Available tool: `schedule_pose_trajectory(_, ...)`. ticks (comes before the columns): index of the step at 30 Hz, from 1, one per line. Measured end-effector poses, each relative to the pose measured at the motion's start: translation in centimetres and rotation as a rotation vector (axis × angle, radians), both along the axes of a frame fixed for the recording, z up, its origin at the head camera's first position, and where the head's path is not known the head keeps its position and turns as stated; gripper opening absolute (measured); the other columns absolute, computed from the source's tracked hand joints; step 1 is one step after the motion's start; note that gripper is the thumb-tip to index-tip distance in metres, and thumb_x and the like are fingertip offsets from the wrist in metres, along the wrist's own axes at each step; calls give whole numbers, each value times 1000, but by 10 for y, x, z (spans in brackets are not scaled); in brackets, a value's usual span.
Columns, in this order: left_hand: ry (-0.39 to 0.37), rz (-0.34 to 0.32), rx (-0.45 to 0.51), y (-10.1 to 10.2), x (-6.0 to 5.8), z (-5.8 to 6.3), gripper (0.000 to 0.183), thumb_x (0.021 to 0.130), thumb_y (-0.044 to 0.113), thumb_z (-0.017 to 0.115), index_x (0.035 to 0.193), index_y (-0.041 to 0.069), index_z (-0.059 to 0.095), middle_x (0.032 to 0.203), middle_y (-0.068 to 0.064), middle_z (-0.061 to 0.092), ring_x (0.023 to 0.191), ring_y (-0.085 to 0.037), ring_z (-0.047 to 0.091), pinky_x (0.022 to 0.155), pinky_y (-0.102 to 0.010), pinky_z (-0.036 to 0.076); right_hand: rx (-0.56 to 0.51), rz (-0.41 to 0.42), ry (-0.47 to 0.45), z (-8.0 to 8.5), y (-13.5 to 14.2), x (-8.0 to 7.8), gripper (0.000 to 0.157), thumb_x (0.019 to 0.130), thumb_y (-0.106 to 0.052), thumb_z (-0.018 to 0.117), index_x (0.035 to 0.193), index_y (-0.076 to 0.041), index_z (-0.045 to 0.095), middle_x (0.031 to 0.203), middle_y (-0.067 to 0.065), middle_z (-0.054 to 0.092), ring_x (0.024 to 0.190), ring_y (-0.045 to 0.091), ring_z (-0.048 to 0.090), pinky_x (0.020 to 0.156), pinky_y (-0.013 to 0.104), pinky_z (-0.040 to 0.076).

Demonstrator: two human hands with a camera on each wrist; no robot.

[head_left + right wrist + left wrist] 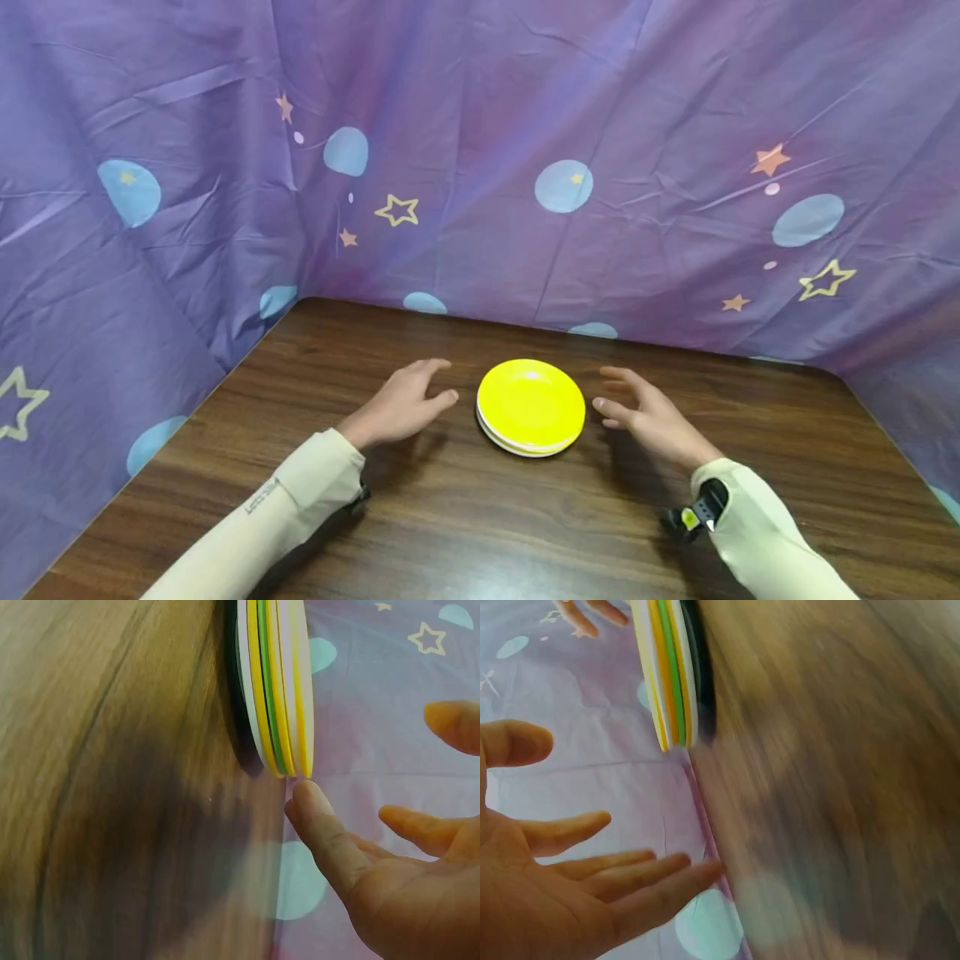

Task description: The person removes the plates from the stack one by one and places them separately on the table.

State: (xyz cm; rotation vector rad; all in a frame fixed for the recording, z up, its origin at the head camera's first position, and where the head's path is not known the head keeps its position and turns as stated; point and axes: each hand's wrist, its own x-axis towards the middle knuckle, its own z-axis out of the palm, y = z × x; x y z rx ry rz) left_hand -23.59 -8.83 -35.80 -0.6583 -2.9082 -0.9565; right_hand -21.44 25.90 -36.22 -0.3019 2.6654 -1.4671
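A short stack of round plates (531, 404) lies on the wooden table, its top plate bright yellow. From the side, the left wrist view shows the stacked rims (673, 682) in white, yellow and green layers. My left hand (405, 404) hovers just left of the stack, fingers and thumb spread and holding nothing. On the other side, my right hand (648, 417) is held above the table with its fingers extended toward the stack. In the right wrist view a fingertip (309, 796) appears close to the lower end of the plate rims (277, 697).
The brown wooden table (465, 517) fills the lower part of the head view. A purple cloth (480, 150) with stars and blue spots hangs behind it and along both sides. Each sleeve cuff has a dark wrist device (697, 512).
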Motion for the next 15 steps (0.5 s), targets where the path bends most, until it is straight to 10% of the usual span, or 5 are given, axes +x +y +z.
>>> schedule_pose_trajectory(9, -124, 17, 162, 16, -3, -3, 52, 94, 25, 61, 139, 1, 54, 139, -22, 61, 127, -37, 60, 110, -49, 50, -46, -15, -48, -11, -9, -9, 63, 99, -10, 58, 150, 10, 27, 147, 41, 37, 129, 50, 52, 97, 43, 61)
schedule_pose_trajectory(15, -349, 71, 364, 28, -7, -10, 51, 93, 19, 63, 140, 2, 53, 131, -21, 66, 104, -34, 69, 89, -40, 63, 20, -48, -49, -16, -16, -12, 62, 97, -11, 61, 148, 11, 33, 143, 38, 46, 122, 43, 60, 98, 45, 59)
